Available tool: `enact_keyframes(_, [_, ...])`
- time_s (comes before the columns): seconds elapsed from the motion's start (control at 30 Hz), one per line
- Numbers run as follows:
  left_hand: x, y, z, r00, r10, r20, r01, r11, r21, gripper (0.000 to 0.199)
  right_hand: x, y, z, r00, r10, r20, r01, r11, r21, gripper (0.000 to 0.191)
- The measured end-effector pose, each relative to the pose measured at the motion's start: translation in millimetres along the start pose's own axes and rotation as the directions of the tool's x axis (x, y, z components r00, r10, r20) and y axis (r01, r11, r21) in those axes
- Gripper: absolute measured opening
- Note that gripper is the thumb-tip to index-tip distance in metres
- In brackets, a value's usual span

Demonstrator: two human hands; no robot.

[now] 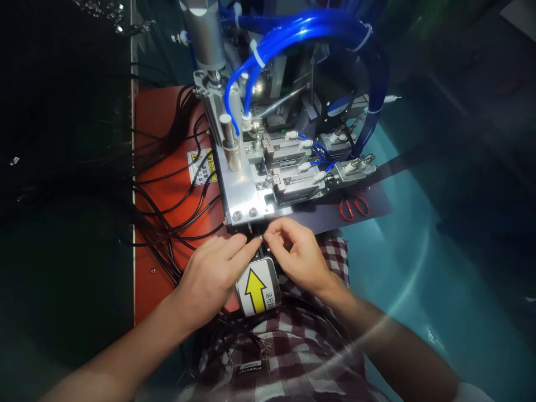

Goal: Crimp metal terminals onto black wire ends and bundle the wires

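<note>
My left hand point(213, 268) reaches to the front edge of the machine point(243, 192), its fingers pressed together and the index fingertip beside a tiny metallic part. My right hand point(299, 254) meets it from the other side, thumb and index finger pinched at the same spot. What the fingertips hold is too small to make out. Just below them is a rounded unit with a white label point(258, 287) bearing a yellow arrow. Several black cables point(167, 223) run past the left hand.
Red-handled scissors point(354, 207) lie on the dark plate right of the machine. Blue air tubes point(310, 25) arch over its metal cylinders. An orange-red surface point(153, 290) with a warning label point(203, 166) lies to the left. Loose cable ends point(262, 343) rest over the checked cloth point(293, 357).
</note>
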State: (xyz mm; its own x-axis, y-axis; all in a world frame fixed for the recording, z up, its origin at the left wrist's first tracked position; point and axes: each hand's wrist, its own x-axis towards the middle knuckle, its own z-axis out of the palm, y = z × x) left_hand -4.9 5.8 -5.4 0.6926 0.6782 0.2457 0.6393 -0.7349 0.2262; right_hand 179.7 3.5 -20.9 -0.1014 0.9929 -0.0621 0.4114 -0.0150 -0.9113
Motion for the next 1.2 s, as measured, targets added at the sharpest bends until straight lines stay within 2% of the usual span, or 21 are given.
enact_keyframes(0.13, [1, 0, -0.5, 1.000, 0.008, -0.005, -0.008, 1.000, 0.000, 0.031, 1, 5, 2, 0.990, 0.135, 0.050, -0.142, 0.977, 0.159, 0.014])
enact_keyframes(0.23, [2, 0, -0.4, 1.000, 0.010, -0.019, -0.010, 1.000, -0.001, 0.030, 4, 7, 2, 0.955, 0.262, 0.139, -0.293, 0.902, 0.317, 0.017])
enact_keyframes(0.33, [1, 0, -0.1, 1.000, 0.015, -0.026, -0.015, 1.000, 0.006, 0.030, 6, 9, 0, 0.934, 0.317, 0.166, -0.356, 0.870, 0.341, 0.020])
enact_keyframes(0.4, [1, 0, 0.0, 0.999, 0.021, -0.036, -0.021, 1.000, 0.015, 0.030, 5, 11, 0, 0.940, 0.325, 0.102, -0.340, 0.895, 0.288, 0.021])
enact_keyframes(0.47, [2, -1, 0.0, 0.999, 0.027, -0.039, -0.026, 1.000, 0.017, 0.030, 4, 10, 0, 0.958, 0.282, 0.044, -0.285, 0.933, 0.218, 0.022])
enact_keyframes(0.57, [3, -1, -0.3, 0.999, 0.025, -0.033, -0.025, 1.000, 0.015, 0.030, 2, 5, 5, 0.983, 0.180, 0.040, -0.184, 0.976, 0.118, 0.022])
enact_keyframes(0.67, [4, 0, -0.8, 0.999, 0.020, -0.037, -0.020, 1.000, 0.009, 0.029, 4, 1, 9, 0.988, 0.154, -0.009, -0.153, 0.986, 0.062, 0.020])
enact_keyframes(0.73, [4, 0, -1.4, 0.999, 0.021, -0.037, -0.020, 1.000, 0.002, 0.029, 5, -1, 10, 0.984, 0.172, -0.033, -0.170, 0.983, 0.073, 0.019])
enact_keyframes(0.87, [3, 0, -2.4, 0.999, 0.023, -0.040, -0.023, 1.000, -0.006, 0.029, 7, -1, 12, 0.977, 0.215, -0.009, -0.212, 0.968, 0.135, 0.015])
enact_keyframes(1.2, [2, 0, -1.6, 0.999, 0.023, -0.040, -0.024, 1.000, -0.014, 0.029, 3, 5, 19, 0.991, 0.124, -0.041, -0.109, 0.958, 0.266, 0.013])
